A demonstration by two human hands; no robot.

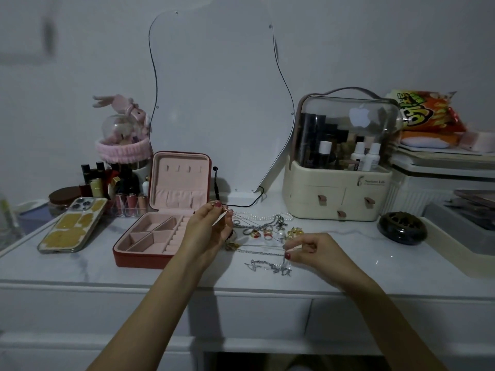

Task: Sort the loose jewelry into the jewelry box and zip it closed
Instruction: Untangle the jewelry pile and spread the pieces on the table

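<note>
Pinching one thin chain (257,246) taut, left hand (207,228) and right hand (312,249), beside open jewelry box (160,228).

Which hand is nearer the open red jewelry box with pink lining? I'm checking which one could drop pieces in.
Left. The left hand hovers at the red jewelry box's right edge, pinching a thin chain. The right hand is farther right, beyond the loose jewelry pile.

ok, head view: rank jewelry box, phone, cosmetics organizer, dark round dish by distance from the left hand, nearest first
1. jewelry box: open, directly beside the left hand, on that hand's left.
2. cosmetics organizer: to the hand's right, at the back of the table.
3. phone: far left, beyond the box.
4. dark round dish: far right, past the organizer's front corner.
</note>
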